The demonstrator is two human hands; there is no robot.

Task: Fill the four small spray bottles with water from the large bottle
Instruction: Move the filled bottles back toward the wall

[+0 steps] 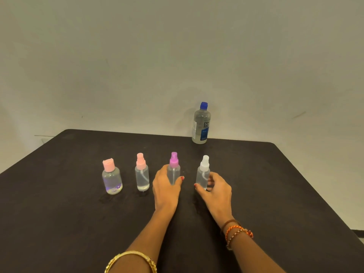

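Both hands (166,186) (215,191) grasp clear-liquid spray bottles: left purple-capped (173,170), right white-capped (202,174).

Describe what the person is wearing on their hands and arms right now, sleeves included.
No sleeves show; both forearms are bare. The left hand has red-painted nails and a gold bangle on that forearm. The right hand also has red nails; its wrist carries a thin brown band and braided orange and white thread bracelets. No rings or gloves are visible on the fingers.
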